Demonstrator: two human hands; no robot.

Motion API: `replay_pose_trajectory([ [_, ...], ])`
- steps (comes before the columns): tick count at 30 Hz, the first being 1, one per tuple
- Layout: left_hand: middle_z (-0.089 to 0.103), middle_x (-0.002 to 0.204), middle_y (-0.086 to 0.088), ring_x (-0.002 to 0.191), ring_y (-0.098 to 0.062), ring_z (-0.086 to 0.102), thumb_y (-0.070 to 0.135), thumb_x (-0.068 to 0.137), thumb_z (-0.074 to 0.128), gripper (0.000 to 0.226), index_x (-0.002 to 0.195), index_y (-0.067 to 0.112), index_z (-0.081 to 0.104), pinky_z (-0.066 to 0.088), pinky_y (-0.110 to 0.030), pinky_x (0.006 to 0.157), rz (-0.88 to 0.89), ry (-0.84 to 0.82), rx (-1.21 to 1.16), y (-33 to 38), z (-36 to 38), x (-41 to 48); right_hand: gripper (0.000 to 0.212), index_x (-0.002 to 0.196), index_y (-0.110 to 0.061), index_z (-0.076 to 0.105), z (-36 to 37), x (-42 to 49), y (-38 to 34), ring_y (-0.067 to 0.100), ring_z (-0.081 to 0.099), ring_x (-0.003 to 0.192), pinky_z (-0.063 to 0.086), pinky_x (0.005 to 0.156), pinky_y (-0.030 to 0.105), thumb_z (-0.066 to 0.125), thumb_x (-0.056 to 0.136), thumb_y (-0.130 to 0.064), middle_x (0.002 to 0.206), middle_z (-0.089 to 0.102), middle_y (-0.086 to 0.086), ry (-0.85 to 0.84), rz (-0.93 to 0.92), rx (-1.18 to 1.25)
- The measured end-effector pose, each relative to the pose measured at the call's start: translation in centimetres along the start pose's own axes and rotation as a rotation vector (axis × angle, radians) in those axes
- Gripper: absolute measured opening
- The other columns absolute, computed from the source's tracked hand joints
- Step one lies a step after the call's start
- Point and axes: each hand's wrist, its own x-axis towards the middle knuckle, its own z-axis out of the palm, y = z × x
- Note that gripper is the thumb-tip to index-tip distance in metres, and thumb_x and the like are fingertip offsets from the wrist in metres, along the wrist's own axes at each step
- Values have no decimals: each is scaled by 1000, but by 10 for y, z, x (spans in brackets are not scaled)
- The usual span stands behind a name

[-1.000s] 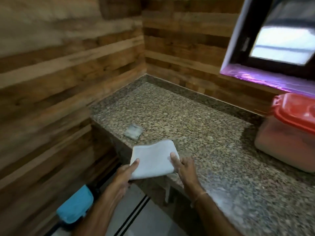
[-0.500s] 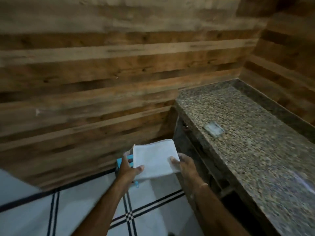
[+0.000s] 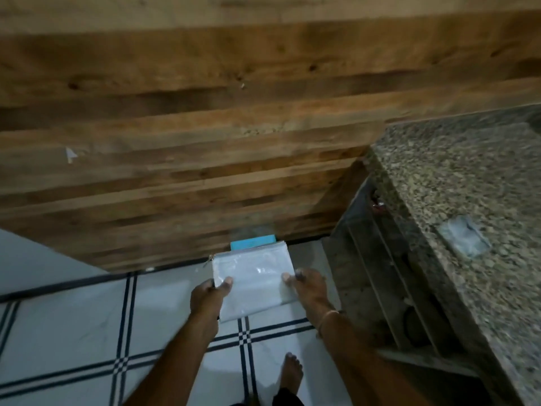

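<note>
The flat white packet (image 3: 253, 281) is pinched at both near corners, left hand (image 3: 207, 294) and right hand (image 3: 310, 288) each curled round an edge, probably so it's kept level and uncreased. It's held above the floor (image 3: 73, 332), just left of the worktop (image 3: 468, 171).

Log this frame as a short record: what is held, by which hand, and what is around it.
held item: white flat packet
left hand: grips its left edge, thumb on top
right hand: grips its right edge
position: above the tiled floor, in front of a blue object by the wooden wall
counter: granite, at right, small clear wrapper on it
</note>
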Motion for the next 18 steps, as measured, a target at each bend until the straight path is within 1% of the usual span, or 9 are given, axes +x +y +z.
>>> replay_pose_trajectory([
  [2, 76, 98, -13, 90, -34, 73, 25, 91, 77, 11, 87, 17, 70, 61, -51, 87, -9, 56, 25, -4, 0, 28, 12, 82, -17, 71, 15, 27, 13, 23, 67, 92, 54, 75, 31, 79, 87, -24, 100, 72, 7, 1, 45, -39],
  [3, 76, 98, -13, 89, -33, 73, 27, 91, 77, 13, 86, 18, 70, 62, -51, 86, -8, 81, 40, -8, 0, 39, 9, 83, -18, 71, 20, 36, 17, 24, 68, 94, 57, 78, 34, 77, 87, -23, 100, 73, 7, 6, 58, -65],
  [6, 72, 96, -10, 84, -27, 69, 29, 95, 73, 17, 99, 13, 68, 59, -41, 76, -40, 147, 56, -17, -4, 88, 8, 85, -20, 70, 44, 75, 33, 24, 71, 89, 63, 86, 44, 70, 92, -24, 96, 74, 7, -27, 130, -157],
  [9, 69, 102, -16, 88, -31, 64, 29, 95, 72, 25, 100, 5, 67, 53, -40, 77, -48, 184, 25, -40, 0, 164, 14, 85, -20, 67, 79, 134, 65, 28, 71, 93, 61, 91, 45, 73, 91, -31, 94, 73, 7, -35, 187, -181],
  [11, 66, 105, -17, 92, -32, 62, 27, 94, 73, 23, 102, 7, 66, 53, -43, 81, -51, 202, -13, -52, 9, 204, 26, 94, -14, 67, 101, 170, 92, 23, 69, 88, 59, 86, 37, 79, 86, -35, 92, 71, 6, -15, 233, -158],
  [13, 65, 109, -15, 98, -33, 61, 25, 94, 74, 26, 112, 8, 67, 55, -49, 89, -88, 219, -60, -75, 19, 250, 36, 107, -10, 65, 131, 211, 127, 17, 63, 84, 51, 80, 24, 80, 87, -36, 94, 66, 2, -61, 300, -195],
  [14, 65, 111, -15, 100, -33, 61, 25, 94, 74, 29, 115, 6, 67, 55, -52, 93, -103, 225, -75, -83, 24, 271, 45, 118, -8, 63, 143, 230, 142, 19, 63, 95, 48, 86, 23, 80, 88, -37, 104, 65, 3, -95, 328, -214],
  [16, 65, 112, -15, 103, -35, 62, 24, 93, 75, 29, 114, 6, 67, 55, -55, 97, -114, 232, -100, -104, 32, 312, 70, 140, -5, 53, 167, 263, 172, 26, 57, 127, 43, 105, 29, 79, 87, -43, 139, 59, 11, -175, 394, -249],
  [18, 66, 117, -17, 109, -38, 64, 21, 93, 75, 32, 118, 3, 67, 55, -58, 97, -134, 239, -130, -127, 40, 350, 85, 151, -2, 40, 191, 291, 203, 31, 50, 139, 40, 110, 34, 77, 89, -44, 154, 48, 17, -213, 461, -226],
])
